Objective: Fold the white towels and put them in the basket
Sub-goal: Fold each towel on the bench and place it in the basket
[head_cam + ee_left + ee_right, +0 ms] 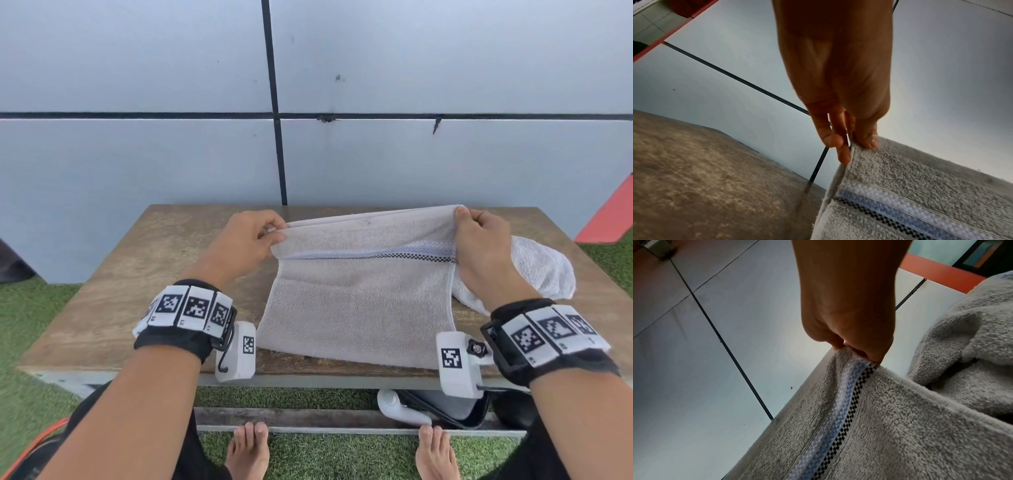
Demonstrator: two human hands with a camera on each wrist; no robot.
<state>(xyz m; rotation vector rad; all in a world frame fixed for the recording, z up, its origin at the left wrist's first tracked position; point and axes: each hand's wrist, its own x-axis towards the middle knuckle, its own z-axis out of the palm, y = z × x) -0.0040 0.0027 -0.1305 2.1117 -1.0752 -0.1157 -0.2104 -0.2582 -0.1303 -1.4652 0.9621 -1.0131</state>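
A white towel [359,301] with a blue and black-checked band lies across the wooden table [102,308], its far edge lifted off the top. My left hand [250,236] pinches the far left corner between thumb and fingers; the left wrist view shows that pinch on the towel [920,194]. My right hand [479,240] grips the far right corner, fingers curled round the towel [859,434] hem. A second white towel [541,267] lies crumpled to the right, partly behind my right wrist. No basket is in view.
A grey panelled wall [171,154] stands just behind the table. Green turf [34,325] surrounds the table. Below its near edge sit a white controller [400,407] and a dark case; my bare feet rest on the lower bar. An orange cable [34,445] lies at bottom left.
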